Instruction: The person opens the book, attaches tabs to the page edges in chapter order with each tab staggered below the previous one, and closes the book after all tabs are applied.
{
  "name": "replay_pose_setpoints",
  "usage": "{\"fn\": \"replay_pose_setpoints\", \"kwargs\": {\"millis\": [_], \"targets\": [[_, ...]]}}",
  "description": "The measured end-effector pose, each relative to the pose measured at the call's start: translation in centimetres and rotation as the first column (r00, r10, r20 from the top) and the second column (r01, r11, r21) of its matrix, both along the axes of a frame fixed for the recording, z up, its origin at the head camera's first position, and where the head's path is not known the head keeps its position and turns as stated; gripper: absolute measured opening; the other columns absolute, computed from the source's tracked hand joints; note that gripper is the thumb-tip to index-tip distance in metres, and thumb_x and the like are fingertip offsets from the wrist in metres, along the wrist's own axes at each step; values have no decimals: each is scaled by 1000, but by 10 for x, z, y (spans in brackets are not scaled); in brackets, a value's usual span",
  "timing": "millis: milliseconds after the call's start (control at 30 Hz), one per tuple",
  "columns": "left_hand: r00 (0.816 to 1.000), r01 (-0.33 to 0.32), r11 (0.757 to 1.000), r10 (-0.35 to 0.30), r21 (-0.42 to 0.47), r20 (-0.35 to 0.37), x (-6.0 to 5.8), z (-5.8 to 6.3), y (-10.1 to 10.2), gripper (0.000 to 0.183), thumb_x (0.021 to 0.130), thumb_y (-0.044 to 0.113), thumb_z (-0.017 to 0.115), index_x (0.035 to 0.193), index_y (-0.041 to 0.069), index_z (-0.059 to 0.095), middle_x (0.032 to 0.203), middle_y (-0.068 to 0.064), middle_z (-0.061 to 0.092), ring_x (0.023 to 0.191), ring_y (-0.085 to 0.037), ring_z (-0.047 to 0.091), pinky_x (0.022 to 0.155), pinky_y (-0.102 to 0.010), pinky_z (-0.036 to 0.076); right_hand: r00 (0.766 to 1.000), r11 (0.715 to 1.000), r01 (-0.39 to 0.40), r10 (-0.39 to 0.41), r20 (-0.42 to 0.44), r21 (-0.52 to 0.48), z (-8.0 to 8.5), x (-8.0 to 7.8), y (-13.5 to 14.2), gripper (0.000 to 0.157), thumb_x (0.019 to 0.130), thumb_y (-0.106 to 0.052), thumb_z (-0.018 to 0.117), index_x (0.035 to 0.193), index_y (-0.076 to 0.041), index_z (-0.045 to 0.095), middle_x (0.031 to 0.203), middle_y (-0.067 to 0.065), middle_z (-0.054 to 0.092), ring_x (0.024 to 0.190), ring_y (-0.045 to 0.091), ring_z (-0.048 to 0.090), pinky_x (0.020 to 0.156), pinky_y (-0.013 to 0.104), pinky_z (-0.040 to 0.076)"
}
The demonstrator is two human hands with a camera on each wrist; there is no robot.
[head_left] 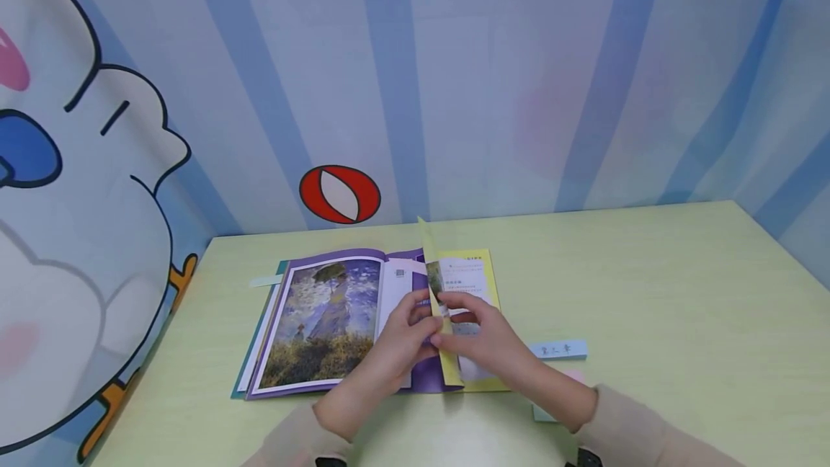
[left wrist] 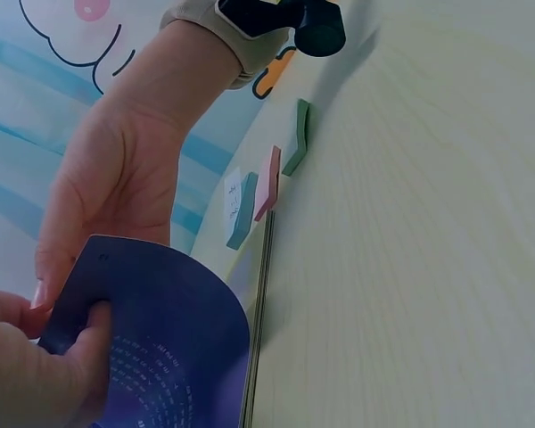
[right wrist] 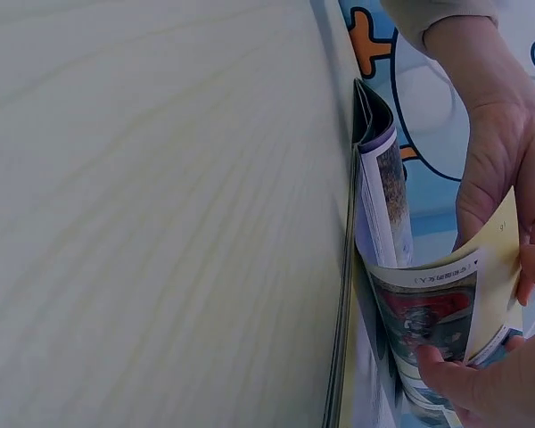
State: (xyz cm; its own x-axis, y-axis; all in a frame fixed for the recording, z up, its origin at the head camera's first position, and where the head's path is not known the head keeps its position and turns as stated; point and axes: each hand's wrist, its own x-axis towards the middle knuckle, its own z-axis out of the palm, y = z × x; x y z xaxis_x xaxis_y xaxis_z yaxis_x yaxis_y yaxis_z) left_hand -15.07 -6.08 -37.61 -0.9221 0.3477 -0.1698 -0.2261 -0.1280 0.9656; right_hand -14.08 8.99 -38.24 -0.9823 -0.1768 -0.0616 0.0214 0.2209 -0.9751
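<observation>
An illustrated book (head_left: 324, 323) lies open on the table, a painting filling its left page. One page (head_left: 429, 254) stands upright near the middle, yellow on its right side and purple on its left. From the left, my left hand (head_left: 405, 341) pinches this page, its thumb against the purple face in the left wrist view. My right hand (head_left: 486, 334) pinches the same page from the other side, with fingertips on the yellow, pictured face in the right wrist view. The two hands nearly meet at the page; some fingers are hidden behind it.
A blue sticky-note pad (head_left: 560, 349) with handwriting lies right of the book. Beside it are a pink pad (left wrist: 267, 183) and a green pad (left wrist: 297, 138). A pale tab (head_left: 264, 281) sticks out at the book's left edge. A striped curtain (head_left: 486, 92) hangs behind the table.
</observation>
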Motion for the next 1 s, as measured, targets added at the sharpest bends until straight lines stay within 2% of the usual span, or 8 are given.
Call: {"fn": "replay_pose_setpoints", "kwargs": {"millis": [267, 500, 633, 767, 900, 1000], "targets": [[1000, -4, 999, 4, -35, -5, -2, 0, -13, 48, 92, 1, 45, 139, 1, 32, 113, -17, 55, 89, -16, 58, 75, -31, 51, 1000, 998, 5, -5, -15, 55, -1, 0, -6, 55, 78, -18, 76, 129, -18, 55, 128, 3, 51, 111, 25, 51, 85, 40, 47], [1000, 2, 999, -1, -33, 6, 0, 2, -24, 44, 95, 3, 43, 137, 2, 32, 116, -18, 53, 94, -18, 58, 79, -33, 51, 997, 996, -20, 26, -66, 88, 0, 0, -12, 55, 79, -14, 75, 130, -13, 54, 128, 6, 49, 110, 27, 50, 80, 35, 50], [999, -28, 999, 30, -38, 29, 0, 2, -29, 43, 95, 2, 43, 136, 3, 33, 112, -15, 55, 92, -17, 59, 77, -33, 52, 996, 992, -37, 46, -75, 120, -1, 0, -14, 57, 79, -15, 75, 131, -13, 53, 130, 8, 47, 111, 29, 50, 79, 33, 51], [998, -43, 998, 45, -48, 44, 1, 2, -35, 43, 95, 1, 43, 137, 3, 34, 111, -15, 55, 92, -19, 61, 78, -34, 53, 994, 987, -48, 62, -91, 152, -1, 0, -15, 57, 80, -18, 74, 132, -14, 52, 130, 8, 48, 111, 29, 51, 82, 36, 49], [997, -59, 996, 62, -62, 54, 2, 5, -40, 43, 95, 2, 44, 136, 4, 34, 113, -16, 53, 93, -19, 61, 78, -34, 52, 990, 987, -57, 75, -119, 150, -2, 0, -17, 53, 81, -17, 73, 130, -13, 54, 128, 8, 50, 110, 28, 53, 83, 39, 49], [993, -97, 992, 101, -77, 62, 3, 8, -47, 42, 95, 3, 45, 136, 4, 35, 111, -13, 54, 90, -16, 58, 74, -30, 51, 986, 987, -73, 93, -138, 142, -2, -1, -18, 50, 82, -14, 71, 129, -11, 55, 125, 9, 51, 106, 27, 55, 82, 37, 49]]}}
